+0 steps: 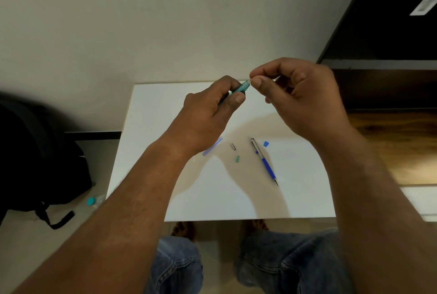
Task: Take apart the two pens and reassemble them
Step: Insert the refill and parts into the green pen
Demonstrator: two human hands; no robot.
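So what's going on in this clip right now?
A person seated at a white table is working on a teal pen barrel. The left hand grips the barrel above the table, while the right hand pinches at its open end with thumb and forefinger; whatever it holds there is hidden. A blue pen lies assembled on the table, alongside a small metal piece, a small green piece, a blue square bit and a pale purple strip.

near table (236,199) edge lies bare.
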